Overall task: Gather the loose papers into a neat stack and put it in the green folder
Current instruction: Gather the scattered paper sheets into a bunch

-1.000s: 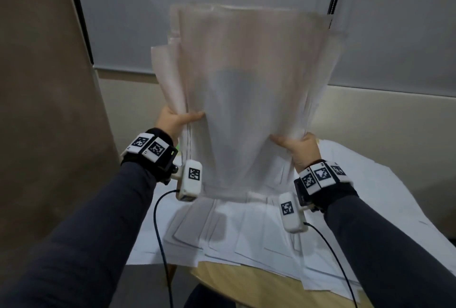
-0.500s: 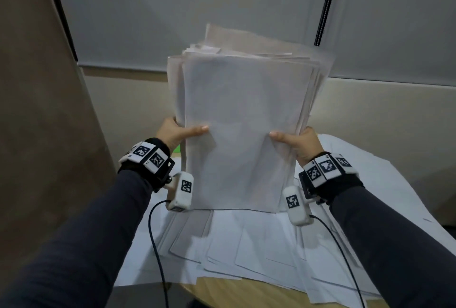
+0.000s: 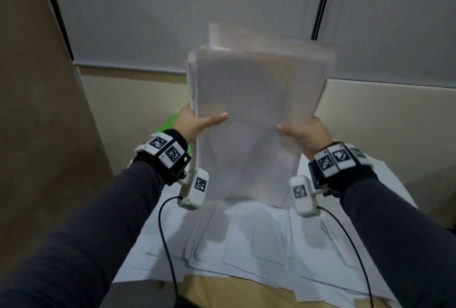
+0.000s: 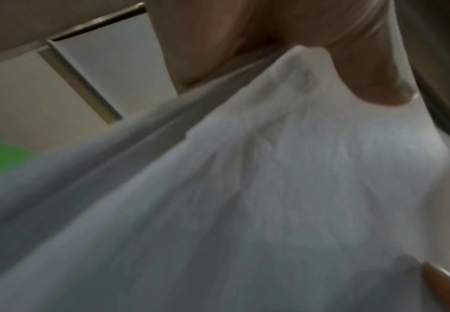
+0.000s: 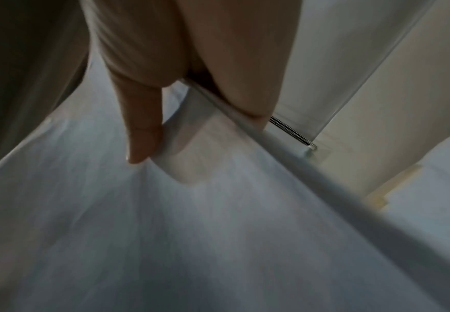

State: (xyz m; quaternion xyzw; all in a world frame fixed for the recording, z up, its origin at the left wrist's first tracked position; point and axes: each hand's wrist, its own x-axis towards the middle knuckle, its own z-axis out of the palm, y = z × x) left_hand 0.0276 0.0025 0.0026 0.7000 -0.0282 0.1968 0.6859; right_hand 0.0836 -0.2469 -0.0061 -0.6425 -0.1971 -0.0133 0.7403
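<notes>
Both hands, left hand [image 3: 191, 122] at nine o'clock and right hand [image 3: 307, 132] at three, pinch the upright paper stack [image 3: 254, 122] by its side edges, probably to square it (top edges uneven) above loose sheets [image 3: 246, 241]; green folder [image 3: 172, 121] peeks behind the left hand.

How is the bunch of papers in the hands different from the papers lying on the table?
The held stack stands upright, gripped at its sides by the left hand and right hand; the table papers lie flat. The held stack is gathered, though its top edges are still uneven; the table papers are fanned out and overlapping. Both are plain white sheets.
</notes>
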